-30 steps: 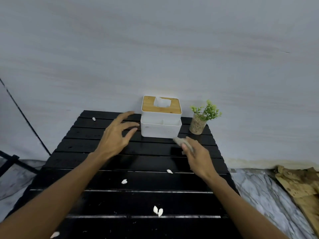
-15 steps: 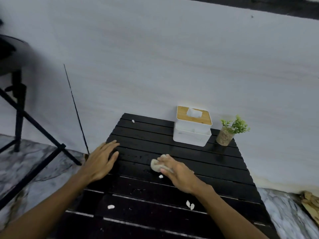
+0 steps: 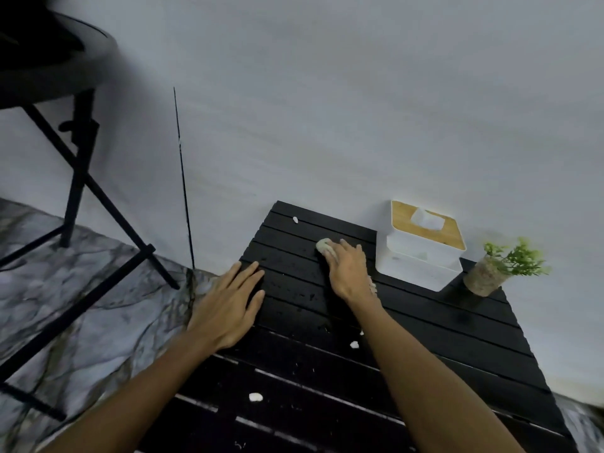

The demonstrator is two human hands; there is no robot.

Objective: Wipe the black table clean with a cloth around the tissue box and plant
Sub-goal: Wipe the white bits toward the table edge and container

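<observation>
My right hand [image 3: 349, 273] presses a small pale cloth [image 3: 324, 246] flat on the black slatted table [image 3: 441, 325], just left of the tissue box [image 3: 423, 245]. The box is white with a wooden lid and a tissue poking out. A small green plant in a cork-like pot [image 3: 500, 271] stands to its right near the wall. My left hand [image 3: 228, 305] rests palm down, fingers spread, on the table's left edge. White crumbs lie on the slats, one [image 3: 295, 219] at the far left corner, one [image 3: 354, 344] by my right forearm, one [image 3: 255, 397] nearer me.
A black stool or stand with crossed legs [image 3: 81, 178] stands at the left on the marble floor [image 3: 81, 305]. A pale wall runs right behind the table. A thin dark line [image 3: 183, 178] runs down the wall.
My right hand with the cloth has slid from the table's middle toward the far side, left of the tissue box. The view swung left. My left hand stayed at the left edge.
</observation>
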